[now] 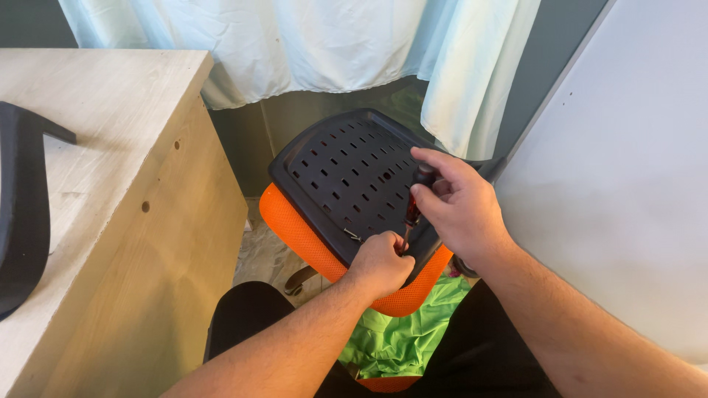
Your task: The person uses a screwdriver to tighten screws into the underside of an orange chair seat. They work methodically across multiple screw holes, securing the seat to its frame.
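An upturned chair seat (343,177) rests on my lap, with a black slotted plastic underside and an orange mesh cushion (302,236) around its edge. My right hand (457,203) is closed on the dark red and black handle of a screwdriver (415,199), which stands nearly upright on the seat's near edge. My left hand (380,262) is clenched at the screwdriver's tip, pinching the shaft or a small part there; the tip itself is hidden.
A light wooden desk (110,221) stands at left with a black curved chair part (22,214) lying on it. Pale curtains (310,44) hang behind. A white panel (627,199) fills the right. Green cloth (402,332) lies on my lap.
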